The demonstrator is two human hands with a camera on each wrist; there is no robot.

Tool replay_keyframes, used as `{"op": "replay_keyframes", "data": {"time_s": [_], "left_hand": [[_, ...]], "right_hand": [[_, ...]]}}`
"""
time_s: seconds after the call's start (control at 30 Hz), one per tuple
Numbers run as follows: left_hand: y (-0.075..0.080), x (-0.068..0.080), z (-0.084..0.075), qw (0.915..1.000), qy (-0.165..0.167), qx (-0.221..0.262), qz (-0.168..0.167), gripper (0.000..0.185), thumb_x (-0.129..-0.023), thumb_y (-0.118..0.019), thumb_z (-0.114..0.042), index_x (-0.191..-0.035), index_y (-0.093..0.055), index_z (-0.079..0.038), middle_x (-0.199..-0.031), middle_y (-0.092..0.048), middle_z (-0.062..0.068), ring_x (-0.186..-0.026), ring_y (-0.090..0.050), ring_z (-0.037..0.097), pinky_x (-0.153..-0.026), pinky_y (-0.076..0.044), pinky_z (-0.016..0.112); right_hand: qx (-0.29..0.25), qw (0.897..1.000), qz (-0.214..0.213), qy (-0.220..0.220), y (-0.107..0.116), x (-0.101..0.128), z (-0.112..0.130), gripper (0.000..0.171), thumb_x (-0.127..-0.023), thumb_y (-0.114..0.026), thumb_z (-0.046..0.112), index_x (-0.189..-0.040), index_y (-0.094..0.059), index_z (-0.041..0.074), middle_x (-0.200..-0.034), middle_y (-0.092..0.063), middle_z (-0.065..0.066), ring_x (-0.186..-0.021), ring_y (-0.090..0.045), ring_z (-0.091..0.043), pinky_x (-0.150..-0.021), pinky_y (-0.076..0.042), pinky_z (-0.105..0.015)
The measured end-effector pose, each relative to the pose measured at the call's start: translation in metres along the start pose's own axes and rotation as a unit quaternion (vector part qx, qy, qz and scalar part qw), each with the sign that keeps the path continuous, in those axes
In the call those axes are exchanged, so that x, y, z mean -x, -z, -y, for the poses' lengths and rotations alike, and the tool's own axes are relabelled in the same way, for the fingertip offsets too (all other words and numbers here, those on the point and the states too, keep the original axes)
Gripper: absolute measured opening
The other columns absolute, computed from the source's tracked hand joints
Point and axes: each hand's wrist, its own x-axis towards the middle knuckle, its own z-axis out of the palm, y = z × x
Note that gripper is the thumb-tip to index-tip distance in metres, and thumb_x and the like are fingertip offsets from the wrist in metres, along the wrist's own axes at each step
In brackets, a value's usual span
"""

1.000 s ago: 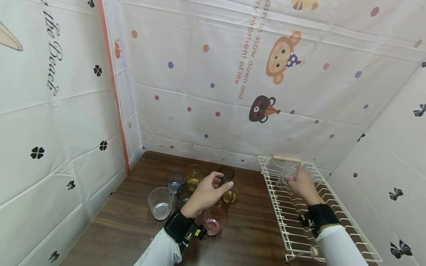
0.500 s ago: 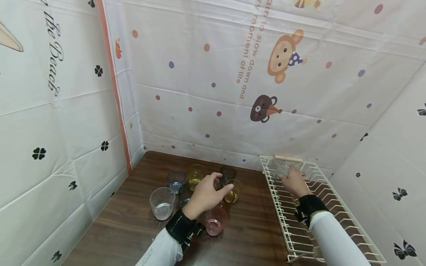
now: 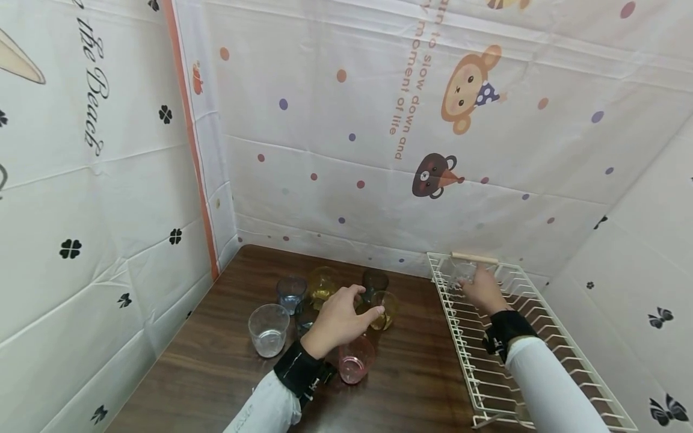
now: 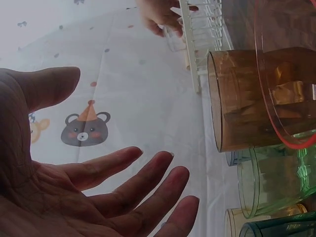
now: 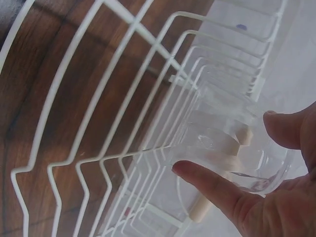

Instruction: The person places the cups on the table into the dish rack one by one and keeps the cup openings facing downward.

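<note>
My left hand (image 3: 361, 305) hovers over a cluster of plastic cups on the brown table, its fingers relaxed and holding nothing; the left wrist view shows its open palm. Under and around it stand an amber cup (image 3: 385, 310), a pink cup (image 3: 354, 359), a dark brown cup (image 3: 375, 281), a yellow cup (image 3: 322, 284), a blue cup (image 3: 290, 293) and a clear cup (image 3: 268, 329). My right hand (image 3: 479, 287) reaches to the far end of the white wire rack (image 3: 453, 322) and grips a clear cup (image 5: 232, 153) between thumb and fingers (image 5: 212, 185), against the rack's wires.
Printed cloth walls close in the table on the left, back and right. The rack has a wooden handle (image 3: 475, 257) at its far end and fills the table's right side. A strip of bare wood (image 3: 417, 373) lies between the cups and the rack.
My right hand has carried the clear cup farther back along the rack, toward the wooden handle. The left hand has stayed over the cups, barely shifting.
</note>
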Motion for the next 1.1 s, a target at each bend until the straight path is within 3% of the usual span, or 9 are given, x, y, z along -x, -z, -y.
{"op": "replay_keyframes", "data": {"time_s": [0.3, 0.57, 0.9, 1.1], "left_hand": [[0.009, -0.002, 0.000, 1.0000, 0.003, -0.008, 0.003, 0.069, -0.100, -0.070, -0.053, -0.151, -0.056, -0.008, -0.146, -0.061, 0.022, -0.131, -0.061, 0.042, -0.105, -0.051, 0.064], [0.015, -0.003, 0.003, 0.9997, 0.016, -0.018, 0.001, 0.069, -0.099, -0.071, -0.051, -0.151, -0.056, -0.007, -0.148, -0.060, 0.023, -0.134, -0.060, 0.043, -0.110, -0.049, 0.064], [0.012, -0.003, 0.008, 0.9993, 0.017, -0.032, 0.006, 0.071, -0.099, -0.072, -0.051, -0.152, -0.055, -0.006, -0.153, -0.057, 0.024, -0.139, -0.058, 0.045, -0.111, -0.049, 0.066], [0.013, 0.000, 0.005, 0.9990, 0.021, -0.040, 0.006, 0.074, -0.099, -0.072, -0.052, -0.154, -0.053, -0.006, -0.156, -0.054, 0.026, -0.142, -0.055, 0.047, -0.113, -0.047, 0.067]], "right_hand": [[0.006, 0.999, 0.013, -0.035, -0.007, -0.009, -0.002, 0.076, -0.108, -0.053, 0.021, -0.154, -0.015, -0.026, -0.145, -0.033, -0.059, -0.136, -0.038, -0.071, -0.112, -0.039, -0.073], [0.023, 0.999, 0.021, -0.012, -0.003, -0.018, 0.007, 0.075, -0.105, -0.054, 0.019, -0.154, -0.017, -0.025, -0.148, -0.033, -0.056, -0.143, -0.024, -0.071, -0.120, -0.031, -0.075], [0.014, 0.999, 0.023, -0.030, -0.005, -0.015, 0.001, 0.078, -0.104, -0.050, 0.018, -0.153, -0.011, -0.028, -0.149, -0.021, -0.061, -0.139, -0.031, -0.073, -0.117, -0.035, -0.074], [0.009, 0.998, 0.026, -0.051, -0.009, -0.021, -0.004, 0.079, -0.104, -0.048, 0.017, -0.155, -0.006, -0.027, -0.153, -0.007, -0.063, -0.144, -0.023, -0.075, -0.120, -0.032, -0.075]]}}
